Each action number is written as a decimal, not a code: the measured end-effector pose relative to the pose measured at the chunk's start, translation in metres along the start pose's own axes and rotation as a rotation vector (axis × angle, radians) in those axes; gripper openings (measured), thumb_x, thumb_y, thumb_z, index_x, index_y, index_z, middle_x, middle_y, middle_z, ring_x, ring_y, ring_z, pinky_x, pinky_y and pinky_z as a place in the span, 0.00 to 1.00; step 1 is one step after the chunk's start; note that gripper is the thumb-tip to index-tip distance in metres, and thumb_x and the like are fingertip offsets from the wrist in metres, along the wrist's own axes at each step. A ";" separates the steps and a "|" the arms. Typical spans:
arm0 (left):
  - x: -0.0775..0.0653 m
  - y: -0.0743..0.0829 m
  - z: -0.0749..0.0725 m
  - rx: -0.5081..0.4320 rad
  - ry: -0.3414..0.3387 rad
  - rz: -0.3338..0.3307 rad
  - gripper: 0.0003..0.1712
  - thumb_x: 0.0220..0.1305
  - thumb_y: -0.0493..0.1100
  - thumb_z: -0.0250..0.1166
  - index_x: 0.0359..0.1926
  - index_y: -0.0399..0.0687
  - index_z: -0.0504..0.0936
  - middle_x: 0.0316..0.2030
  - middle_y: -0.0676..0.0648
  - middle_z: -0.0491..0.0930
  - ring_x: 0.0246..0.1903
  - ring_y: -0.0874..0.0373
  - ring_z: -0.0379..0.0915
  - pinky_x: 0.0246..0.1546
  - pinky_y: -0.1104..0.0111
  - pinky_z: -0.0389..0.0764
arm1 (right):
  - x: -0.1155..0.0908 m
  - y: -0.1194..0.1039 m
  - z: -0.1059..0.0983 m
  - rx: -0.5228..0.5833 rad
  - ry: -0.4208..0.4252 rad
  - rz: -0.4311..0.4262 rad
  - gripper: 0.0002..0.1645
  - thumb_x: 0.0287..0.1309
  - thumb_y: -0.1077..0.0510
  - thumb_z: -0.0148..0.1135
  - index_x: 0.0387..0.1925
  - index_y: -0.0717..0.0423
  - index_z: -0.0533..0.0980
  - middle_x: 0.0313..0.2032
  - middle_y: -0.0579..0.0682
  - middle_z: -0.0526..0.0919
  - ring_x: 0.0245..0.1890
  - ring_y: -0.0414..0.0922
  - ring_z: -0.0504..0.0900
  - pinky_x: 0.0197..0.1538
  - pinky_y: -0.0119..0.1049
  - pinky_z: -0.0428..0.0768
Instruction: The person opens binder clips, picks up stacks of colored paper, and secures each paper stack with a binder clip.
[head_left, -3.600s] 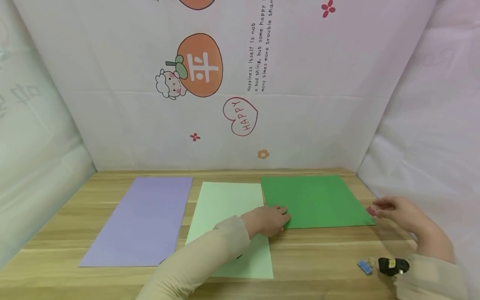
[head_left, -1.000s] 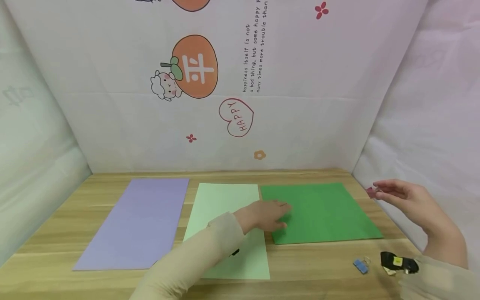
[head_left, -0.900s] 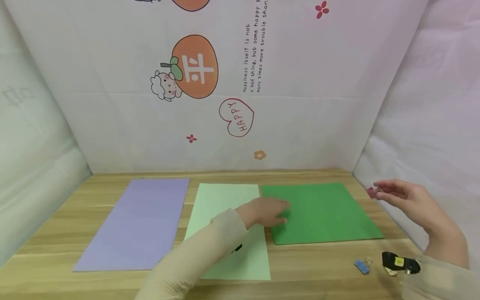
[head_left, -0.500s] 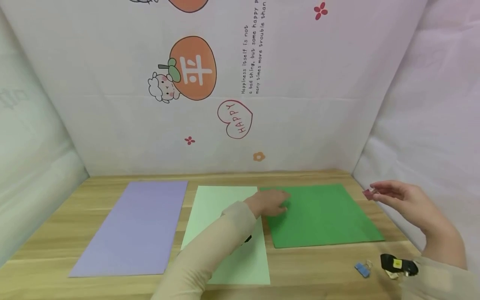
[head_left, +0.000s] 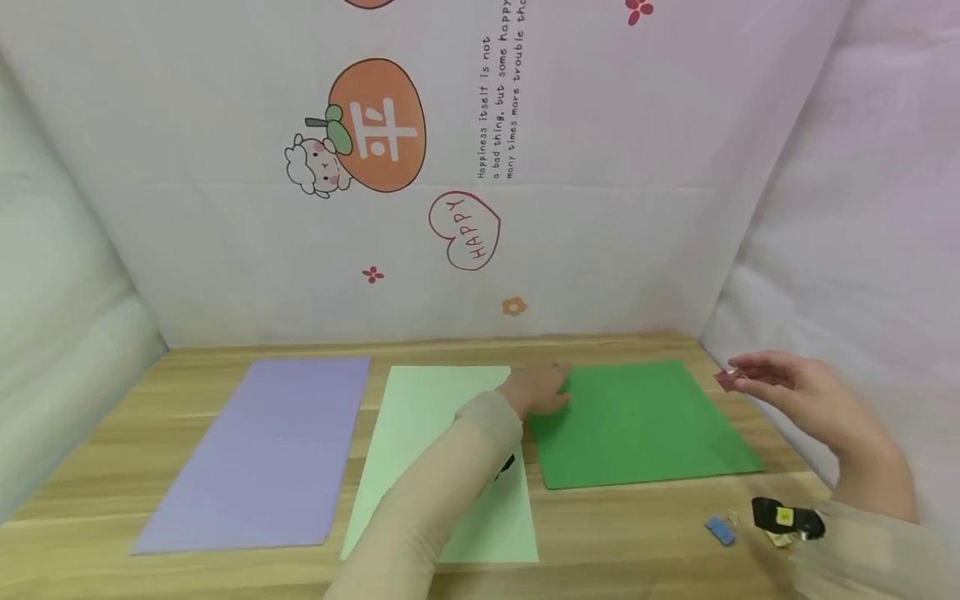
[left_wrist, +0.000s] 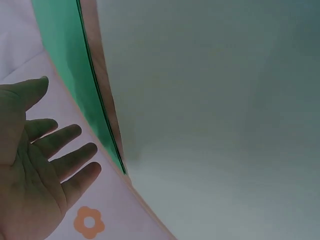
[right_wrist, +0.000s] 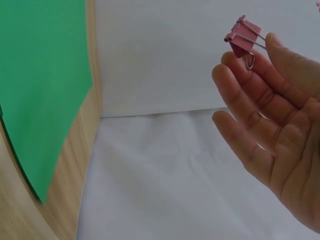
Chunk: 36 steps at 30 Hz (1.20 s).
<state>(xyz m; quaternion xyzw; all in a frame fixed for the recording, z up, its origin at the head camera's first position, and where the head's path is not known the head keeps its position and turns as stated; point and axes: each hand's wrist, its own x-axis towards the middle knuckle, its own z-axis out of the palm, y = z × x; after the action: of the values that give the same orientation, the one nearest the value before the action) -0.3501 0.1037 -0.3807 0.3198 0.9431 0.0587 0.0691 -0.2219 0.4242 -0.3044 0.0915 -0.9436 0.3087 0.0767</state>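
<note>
A pink binder clip [right_wrist: 245,36] is pinched between the thumb and fingers of my right hand [head_left: 813,404] by its wire handles. That hand hovers off the right edge of the green sheet [head_left: 645,425]. My left hand [head_left: 538,387] is over the far left corner of this sheet, reaching across the pale green sheet [head_left: 401,450]. Its fingers look spread and relaxed in the left wrist view, with nothing in the palm. Two thin layers show along the green sheet's edge in that view.
A purple sheet [head_left: 262,450] lies on the left of the wooden table [head_left: 615,533]. Near the right front are a blue binder clip [head_left: 722,530] and a yellowish clip [head_left: 778,539], partly behind the right wrist strap. White cloth walls [head_left: 600,208] enclose the table.
My left hand has slid away from me along the green sheet's left side to its far corner. The green sheet has come nearer. My right hand has risen with the pink clip.
</note>
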 end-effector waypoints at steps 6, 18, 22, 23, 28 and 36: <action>0.002 -0.009 0.006 0.004 0.004 -0.051 0.35 0.76 0.54 0.53 0.77 0.49 0.56 0.73 0.48 0.65 0.72 0.54 0.62 0.70 0.63 0.67 | 0.004 -0.007 0.010 0.040 -0.022 -0.018 0.23 0.72 0.51 0.56 0.60 0.62 0.73 0.44 0.35 0.88 0.42 0.22 0.80 0.41 0.13 0.72; 0.000 -0.013 0.000 0.039 0.014 -0.093 0.34 0.67 0.52 0.65 0.70 0.48 0.67 0.67 0.47 0.72 0.69 0.52 0.66 0.70 0.64 0.67 | 0.010 -0.010 0.013 -0.009 0.000 -0.053 0.23 0.72 0.54 0.56 0.60 0.66 0.73 0.43 0.37 0.87 0.40 0.18 0.76 0.39 0.15 0.73; -0.002 -0.006 -0.007 0.072 0.015 -0.074 0.37 0.63 0.52 0.70 0.69 0.48 0.68 0.66 0.47 0.74 0.68 0.52 0.66 0.71 0.64 0.65 | 0.009 -0.009 0.010 -0.010 0.003 -0.054 0.23 0.72 0.54 0.57 0.60 0.66 0.73 0.42 0.33 0.86 0.40 0.18 0.76 0.39 0.15 0.73; -0.002 -0.004 -0.009 0.085 0.018 -0.066 0.38 0.61 0.52 0.71 0.69 0.48 0.69 0.65 0.47 0.74 0.68 0.52 0.67 0.71 0.64 0.66 | 0.009 -0.008 0.009 -0.016 0.006 -0.053 0.23 0.72 0.54 0.57 0.60 0.66 0.73 0.41 0.32 0.86 0.40 0.18 0.76 0.39 0.15 0.72; -0.003 0.002 -0.012 0.080 0.016 -0.076 0.41 0.58 0.52 0.74 0.69 0.51 0.67 0.66 0.48 0.73 0.68 0.52 0.66 0.70 0.64 0.65 | 0.008 -0.006 0.006 -0.033 0.008 -0.054 0.23 0.72 0.55 0.56 0.59 0.67 0.73 0.41 0.30 0.84 0.40 0.17 0.75 0.38 0.15 0.73; -0.002 0.004 -0.016 0.010 -0.085 -0.114 0.38 0.61 0.49 0.72 0.70 0.56 0.68 0.65 0.51 0.74 0.66 0.54 0.68 0.65 0.57 0.72 | 0.009 -0.005 0.007 -0.002 -0.019 -0.039 0.23 0.73 0.53 0.55 0.60 0.66 0.73 0.43 0.34 0.87 0.41 0.19 0.77 0.40 0.15 0.73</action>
<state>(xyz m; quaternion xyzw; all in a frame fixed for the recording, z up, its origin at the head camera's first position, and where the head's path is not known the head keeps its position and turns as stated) -0.3487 0.1045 -0.3645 0.2678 0.9564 0.0363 0.1106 -0.2298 0.4144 -0.3054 0.1126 -0.9426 0.3055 0.0737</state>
